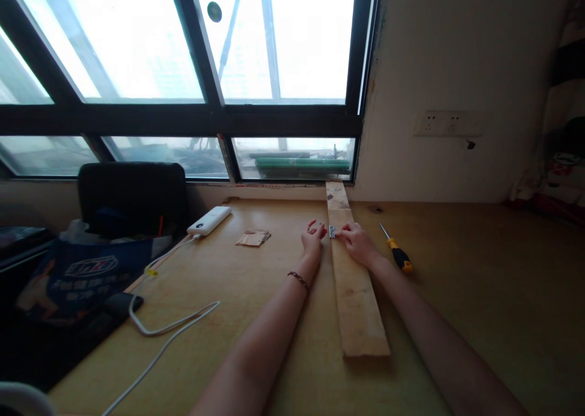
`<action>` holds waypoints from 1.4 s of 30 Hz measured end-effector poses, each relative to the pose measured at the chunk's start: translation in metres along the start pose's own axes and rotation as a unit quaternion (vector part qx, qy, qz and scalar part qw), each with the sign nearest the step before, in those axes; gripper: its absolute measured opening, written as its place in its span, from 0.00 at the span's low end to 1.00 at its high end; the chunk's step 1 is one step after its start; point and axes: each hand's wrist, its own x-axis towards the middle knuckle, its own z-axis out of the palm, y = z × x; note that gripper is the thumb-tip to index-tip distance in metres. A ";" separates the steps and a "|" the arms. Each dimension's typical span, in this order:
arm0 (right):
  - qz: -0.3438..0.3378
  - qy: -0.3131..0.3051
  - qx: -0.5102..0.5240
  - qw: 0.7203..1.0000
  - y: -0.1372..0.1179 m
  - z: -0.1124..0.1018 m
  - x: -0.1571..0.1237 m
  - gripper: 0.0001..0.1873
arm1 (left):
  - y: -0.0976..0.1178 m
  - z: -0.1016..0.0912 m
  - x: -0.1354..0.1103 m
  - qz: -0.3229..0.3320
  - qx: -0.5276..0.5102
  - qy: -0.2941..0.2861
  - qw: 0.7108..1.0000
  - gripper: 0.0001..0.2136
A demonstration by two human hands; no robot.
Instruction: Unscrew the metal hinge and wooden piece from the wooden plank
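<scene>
A long wooden board (361, 318) lies lengthwise on the table, its far end by the window sill. At the board's left edge sits a small silvery metal piece (332, 231), which looks like a hinge. My right hand (359, 243) rests over the board, its fingers closed at the metal piece's right side. Just left of the board, my left hand (312, 236) has its fingers curled together near the metal piece; whatever they may pinch is too small to make out. A screwdriver (398, 253) with a black and yellow handle lies right of my right hand.
On the wooden table (256, 306), a small stack of flat pieces (253, 238) lies to the left. Beyond it is a white power bank (209, 221) with a white cable (173, 329). A black chair (132, 190) and a blue bag (86, 276) stand past the left edge.
</scene>
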 end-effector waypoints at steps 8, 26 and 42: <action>0.005 -0.005 -0.003 1.000 -0.002 -0.002 -0.001 0.18 | 0.016 -0.007 -0.034 0.145 0.196 -0.106 0.964 0.11; 0.010 -0.010 -0.009 1.000 0.000 -0.001 0.000 0.17 | 0.017 -0.002 -0.039 0.195 0.299 -0.122 0.926 0.08; 0.002 -0.009 -0.009 1.000 -0.001 -0.002 -0.001 0.19 | 0.017 -0.001 -0.032 0.158 0.190 -0.011 0.969 0.09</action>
